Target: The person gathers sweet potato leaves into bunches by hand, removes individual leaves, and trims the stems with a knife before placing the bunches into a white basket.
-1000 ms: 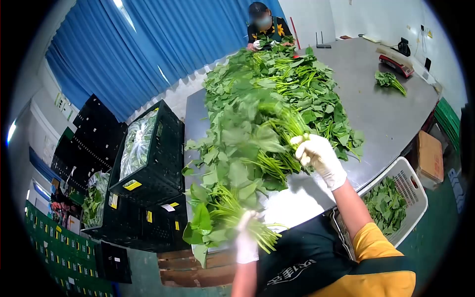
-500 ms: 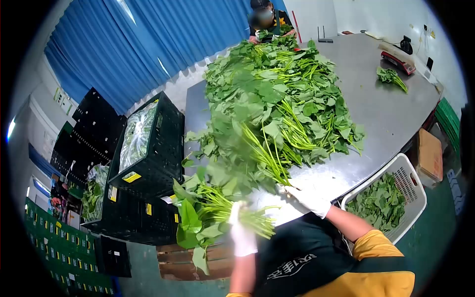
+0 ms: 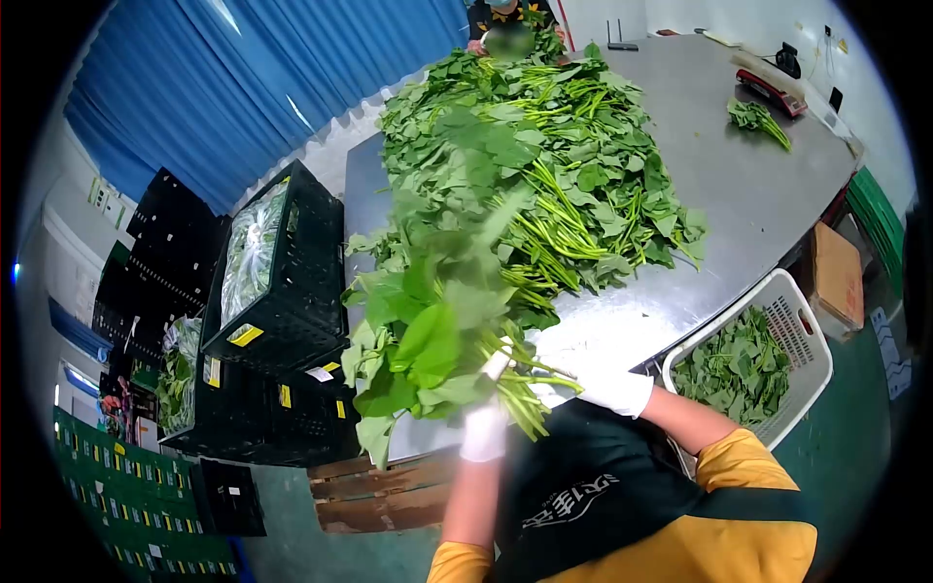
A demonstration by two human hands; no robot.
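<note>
My gloved left hand (image 3: pixel 486 420) is closed around a bunch of leafy green stems (image 3: pixel 423 335). Its leaves spread up and to the left, partly blurred, while the stem ends point right. My gloved right hand (image 3: pixel 620 392) is close to those stem ends, low over the near edge of the metal table. Its fingers fade into the bright glare, so their grip and any contact with the stems cannot be made out. Beyond both hands a large pile of leafy greens (image 3: pixel 603 185) covers the middle of the table.
A white crate (image 3: pixel 814 364) of loose leaves stands at right. Black crates (image 3: pixel 316 262), one with bagged greens (image 3: pixel 258 248), stack at left. Another person (image 3: pixel 530 21) stands at the far end. A small bunch (image 3: pixel 760 121) lies near a red scale (image 3: pixel 771 92) on the metal table (image 3: pixel 719 209).
My left hand has moved up slightly with its bunch, which now leans over the table edge. The stems that lay at my right hand's fingertips are no longer distinct there. The view has tilted down slightly.
</note>
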